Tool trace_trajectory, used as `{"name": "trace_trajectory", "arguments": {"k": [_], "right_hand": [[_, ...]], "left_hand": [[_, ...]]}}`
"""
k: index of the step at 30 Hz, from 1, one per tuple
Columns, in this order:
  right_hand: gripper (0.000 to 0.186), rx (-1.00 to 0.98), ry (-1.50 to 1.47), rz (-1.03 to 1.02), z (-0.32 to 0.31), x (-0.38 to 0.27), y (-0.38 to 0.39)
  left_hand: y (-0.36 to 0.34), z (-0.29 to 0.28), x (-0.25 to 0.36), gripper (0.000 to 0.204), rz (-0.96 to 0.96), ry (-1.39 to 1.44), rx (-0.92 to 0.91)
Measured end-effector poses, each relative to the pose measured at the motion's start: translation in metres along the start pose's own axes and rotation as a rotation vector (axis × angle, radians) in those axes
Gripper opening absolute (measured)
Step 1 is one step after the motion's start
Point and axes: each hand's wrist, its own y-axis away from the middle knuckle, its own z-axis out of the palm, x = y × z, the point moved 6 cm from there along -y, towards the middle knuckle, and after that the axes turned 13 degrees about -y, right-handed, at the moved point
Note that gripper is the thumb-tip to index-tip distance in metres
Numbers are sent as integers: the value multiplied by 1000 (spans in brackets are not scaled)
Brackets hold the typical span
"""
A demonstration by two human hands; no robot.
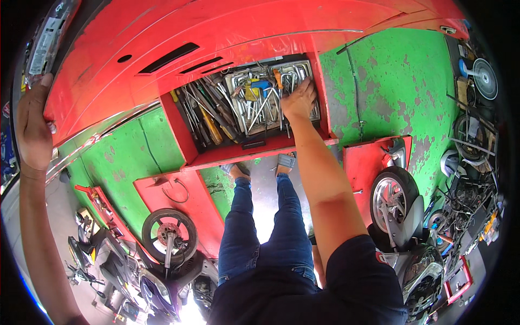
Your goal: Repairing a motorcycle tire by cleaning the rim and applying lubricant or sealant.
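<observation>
Head view: the red drawer (pixel 216 161) is pulled out from beneath the red cabinet (pixel 227 30), and the right hand (pixel 299 102) is lowered over the right part of the tool tray (pixel 314 112) inside it. The grip of this hand is partly curled, with the fingers a little apart; whether anything is held cannot be told, since the fingertips and palm are turned down among the L-shaped keys (pixel 265 111). An orange handle (pixel 278 78) is seen just beside the thumb side, near a blue piece (pixel 261 84) and a yellow piece (pixel 251 91). To the left, screwdrivers (pixel 211 127) are laid in a crowded row.

The left hand (pixel 37 127) is placed at the left edge of the cabinet, its fingers pointed toward a clear-wrapped package (pixel 47 46); whether the grip is closed on the edge or the package is touched cannot be told.

The lower tools are covered by those above, and the left forearm is cut off at the lower edge. Dark print is borne by the package's white label (pixel 49 40), too small and slanted to be read. The sleeve patch (pixel 385 259) is equally unclear.
</observation>
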Motion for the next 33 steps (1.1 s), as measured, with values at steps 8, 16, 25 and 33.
{"name": "trace_trajectory", "arguments": {"k": [8, 16, 25, 33], "right_hand": [[46, -98, 83, 13, 10, -7, -11], [78, -153, 18, 16, 54, -25, 44], [79, -79, -156, 1, 53, -27, 47], [77, -50, -196, 150, 20, 29, 17]], "left_hand": [[-8, -14, 33, 39, 249, -200, 252], [-2, -1, 16, 35, 115, -56, 198], [2, 2, 5, 34, 43, 16, 141], [-2, -4, 18, 33, 85, 60, 171]]}}
